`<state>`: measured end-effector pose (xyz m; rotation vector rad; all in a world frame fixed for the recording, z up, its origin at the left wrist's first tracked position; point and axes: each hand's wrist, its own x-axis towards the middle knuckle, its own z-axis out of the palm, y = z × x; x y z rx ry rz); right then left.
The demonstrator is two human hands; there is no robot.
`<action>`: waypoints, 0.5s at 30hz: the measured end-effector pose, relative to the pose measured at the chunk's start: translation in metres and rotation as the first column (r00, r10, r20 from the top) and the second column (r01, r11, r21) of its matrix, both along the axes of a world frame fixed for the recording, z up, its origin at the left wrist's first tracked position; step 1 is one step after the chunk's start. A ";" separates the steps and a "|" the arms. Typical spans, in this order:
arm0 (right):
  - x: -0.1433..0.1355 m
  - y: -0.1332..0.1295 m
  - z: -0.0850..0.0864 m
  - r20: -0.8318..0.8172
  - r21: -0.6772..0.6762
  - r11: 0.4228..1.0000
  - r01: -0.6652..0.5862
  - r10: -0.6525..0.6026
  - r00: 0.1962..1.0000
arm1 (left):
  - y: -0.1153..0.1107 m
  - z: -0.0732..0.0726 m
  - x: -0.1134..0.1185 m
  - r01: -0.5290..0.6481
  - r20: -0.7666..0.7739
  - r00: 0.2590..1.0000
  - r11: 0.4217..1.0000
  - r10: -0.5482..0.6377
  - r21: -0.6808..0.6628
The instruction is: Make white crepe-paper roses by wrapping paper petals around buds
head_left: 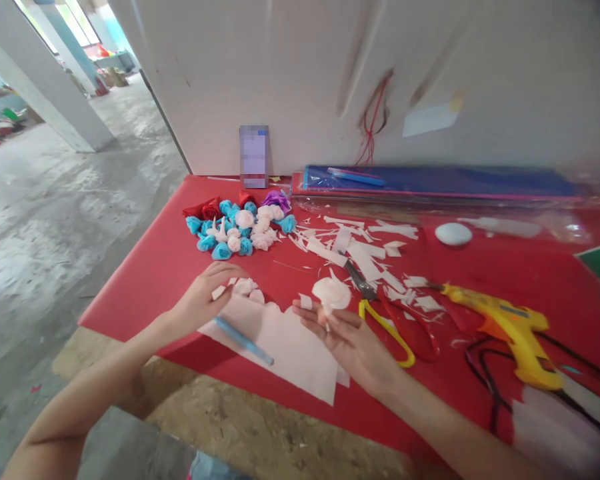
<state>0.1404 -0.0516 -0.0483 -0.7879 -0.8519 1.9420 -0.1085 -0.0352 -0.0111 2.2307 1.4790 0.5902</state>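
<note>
My right hand (353,340) holds a white paper flower (332,293) upright between thumb and fingers, with a small white paper piece (305,302) at its fingertips. My left hand (203,297) reaches over small white petal pieces (245,288); its fingers are closed round a small white piece (219,292). Between the hands lie white sheets (285,347) with a light blue pen (244,341) on top. Scissors (387,330) with yellow and red handles rest just beyond my right hand. Finished blue, white, red and purple flowers (234,241) are clustered at the back left.
A yellow glue gun (515,333) with a black cord lies at the right. Paper scraps (367,257) are strewn behind the scissors, near a white oval object (453,234). A phone (254,157) leans on the wall, left of wrapped blue sheets (440,183).
</note>
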 end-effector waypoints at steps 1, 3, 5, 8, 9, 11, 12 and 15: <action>0.003 0.000 0.009 -0.018 0.003 1.000 0.002 -0.002 1.000 | 0.000 0.006 0.011 0.043 0.041 0.998 0.999 -0.044 0.023; 0.010 -0.001 0.025 -0.087 0.023 1.000 -0.008 0.010 0.996 | -0.001 0.018 0.034 0.157 0.216 0.961 0.983 -0.173 0.091; 0.015 -0.003 0.038 -0.124 0.060 0.998 0.009 -0.001 0.992 | 0.001 0.031 0.057 0.226 0.342 0.907 0.969 -0.247 0.101; 0.020 -0.004 0.047 -0.116 0.110 0.993 0.045 -0.032 0.993 | 0.004 0.046 0.084 0.299 0.456 0.836 0.950 -0.306 0.089; 0.021 -0.004 0.047 -0.104 0.121 0.991 0.058 -0.046 0.994 | 0.006 0.049 0.091 0.307 0.483 0.817 0.946 -0.316 0.101; 0.022 -0.003 0.046 -0.082 0.124 0.986 0.111 -0.101 0.991 | 0.009 0.055 0.100 0.289 0.512 0.799 0.948 -0.314 0.131; 0.022 -0.002 0.045 -0.070 0.118 0.982 0.148 -0.140 0.988 | 0.011 0.056 0.104 0.277 0.518 0.799 0.951 -0.306 0.135; 0.023 -0.001 0.044 -0.019 0.099 0.967 0.234 -0.234 0.972 | 0.015 0.058 0.111 0.261 0.539 0.801 0.962 -0.261 0.077</action>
